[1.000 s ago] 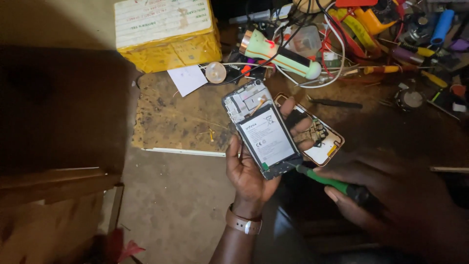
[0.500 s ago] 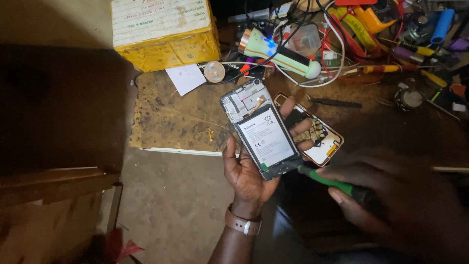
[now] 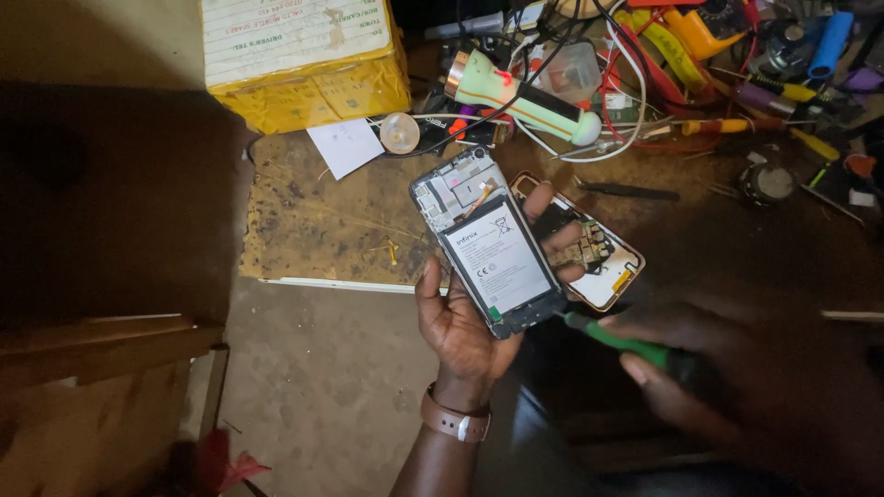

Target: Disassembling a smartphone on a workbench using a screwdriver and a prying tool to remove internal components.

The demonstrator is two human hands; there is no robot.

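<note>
Left hand (image 3: 470,317): lower centre of the frame, palm up, fingers curled round the edges of the opened phone (image 3: 488,244); thumb on its left edge, fingertips showing on the right edge
Opened phone: centre of the frame, back cover off, tilted with its top toward the upper left; a pale battery fills most of its back, bare circuitry above it
Right hand (image 3: 737,368): lower right, dark and blurred, closed round the green-handled screwdriver (image 3: 635,345)
Green-handled screwdriver: its tip touches the phone's lower right corner
Second phone shell (image 3: 603,262): lies on the surface (image 3: 313,221) just right of the held phone, partly behind the fingers
Yellow box (image 3: 304,55): upper left, on the surface
Pale green torch (image 3: 525,97): top centre, amid tangled wires
Tool clutter (image 3: 764,83): upper right; screwdrivers and cables in many colours
Wrist strap (image 3: 451,423): brown, on the left wrist
</note>
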